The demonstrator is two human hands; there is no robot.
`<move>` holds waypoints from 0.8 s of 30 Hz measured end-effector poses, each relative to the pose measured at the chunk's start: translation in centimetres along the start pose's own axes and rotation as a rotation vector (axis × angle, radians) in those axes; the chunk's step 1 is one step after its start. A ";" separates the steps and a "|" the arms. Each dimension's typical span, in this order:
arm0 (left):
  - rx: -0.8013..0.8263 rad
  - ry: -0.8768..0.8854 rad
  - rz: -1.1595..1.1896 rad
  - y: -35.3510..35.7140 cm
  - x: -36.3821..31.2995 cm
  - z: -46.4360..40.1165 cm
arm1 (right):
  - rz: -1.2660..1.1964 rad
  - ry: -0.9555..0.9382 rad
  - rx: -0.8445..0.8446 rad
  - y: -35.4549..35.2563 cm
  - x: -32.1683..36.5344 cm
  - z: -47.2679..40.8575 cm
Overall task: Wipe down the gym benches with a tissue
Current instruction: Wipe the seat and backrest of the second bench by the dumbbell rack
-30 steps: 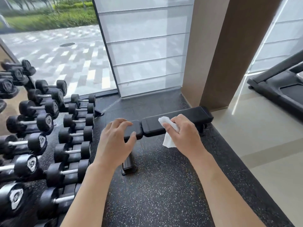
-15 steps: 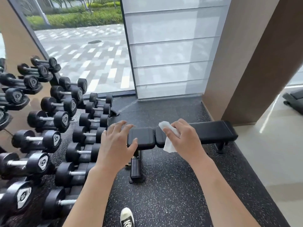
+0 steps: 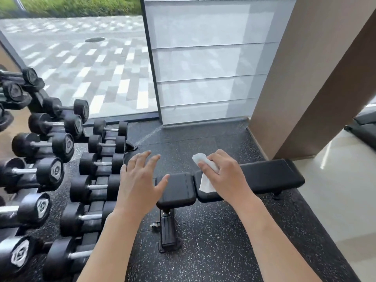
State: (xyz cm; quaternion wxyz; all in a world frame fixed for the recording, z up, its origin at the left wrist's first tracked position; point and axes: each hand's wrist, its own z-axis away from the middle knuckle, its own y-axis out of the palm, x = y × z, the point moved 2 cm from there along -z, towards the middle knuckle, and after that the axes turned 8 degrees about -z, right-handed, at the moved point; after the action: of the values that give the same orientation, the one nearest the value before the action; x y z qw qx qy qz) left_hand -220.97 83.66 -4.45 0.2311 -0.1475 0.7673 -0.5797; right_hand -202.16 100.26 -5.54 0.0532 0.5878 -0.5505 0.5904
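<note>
A black padded gym bench (image 3: 270,176) runs left to right across the speckled rubber floor, with a short seat pad (image 3: 177,190) at its left end. My right hand (image 3: 225,176) holds a crumpled white tissue (image 3: 205,174) over the gap between the two pads. My left hand (image 3: 140,184) hovers with fingers spread at the left edge of the seat pad, holding nothing. The bench's front foot (image 3: 168,231) shows below the seat pad.
A rack of black dumbbells (image 3: 50,169) fills the left side, close to the bench's left end. A glass wall with a frosted panel (image 3: 203,78) stands behind. A brown pillar (image 3: 305,88) rises at the right, with a treadmill (image 3: 364,127) beyond it.
The view has shifted closer, and the bench sits lower in it. Both hands stay over the bench's left end; my left hand's fingers have spread wider.
</note>
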 end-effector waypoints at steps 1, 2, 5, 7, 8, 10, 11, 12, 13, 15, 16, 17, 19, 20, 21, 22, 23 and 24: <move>0.008 0.005 0.002 0.4 0.7 -1.4 | 0.005 0.008 0.000 0.6 0.0 -1.3; 0.016 0.010 0.005 0.9 1.5 -2.8 | 0.005 0.014 -0.003 1.1 -0.2 -2.4; 0.043 0.009 0.013 2.4 3.1 -6.4 | -0.015 0.037 -0.008 2.3 -0.8 -5.5; 0.060 0.004 0.017 3.5 3.7 -8.5 | -0.019 0.057 -0.005 2.9 -1.7 -7.3; 0.069 0.001 0.021 4.1 3.8 -9.4 | -0.019 0.065 -0.001 3.1 -2.2 -8.2; 0.089 -0.007 0.023 5.3 4.0 -11.2 | -0.016 0.076 0.012 3.6 -3.5 -10.1; 0.098 -0.012 0.020 5.9 4.0 -12.2 | -0.016 0.083 0.021 3.9 -4.2 -11.0; 0.103 -0.022 0.017 6.6 4.1 -13.2 | -0.017 0.088 0.031 4.2 -5.0 -12.0; 0.109 -0.035 0.015 7.3 4.2 -14.1 | -0.023 0.091 0.043 4.5 -5.9 -13.1; 0.123 -0.060 0.006 8.8 4.3 -15.8 | -0.045 0.091 0.065 5.2 -7.9 -15.2; 0.128 -0.072 -0.007 9.6 4.4 -16.6 | -0.059 0.088 0.077 5.7 -9.0 -16.4; 0.133 -0.081 -0.027 10.5 4.6 -17.5 | -0.070 0.084 0.092 6.2 -10.2 -17.6; 0.160 -0.081 -0.073 12.1 5.2 -19.6 | -0.080 0.080 0.132 7.5 -12.6 -19.8; 0.170 -0.078 -0.100 12.9 5.8 -20.9 | -0.079 0.078 0.154 8.2 -13.8 -21.0; 0.177 -0.078 -0.124 13.8 6.4 -22.2 | -0.080 0.075 0.173 9.1 -15.0 -22.0; 0.186 -0.080 -0.141 14.7 7.1 -23.5 | -0.085 0.072 0.191 10.0 -16.2 -22.9; 0.196 -0.084 -0.149 15.8 7.9 -24.7 | -0.093 0.072 0.208 11.0 -17.5 -23.7; 0.200 -0.089 -0.151 17.0 8.6 -25.6 | -0.098 0.071 0.223 12.1 -18.7 -24.4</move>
State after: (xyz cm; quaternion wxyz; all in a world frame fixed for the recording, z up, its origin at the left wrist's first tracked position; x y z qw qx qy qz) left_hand -241.03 105.32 -16.63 0.2343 -0.2067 0.6814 -0.6618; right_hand -220.61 123.90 -19.43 0.0358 0.5950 -0.4499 0.6651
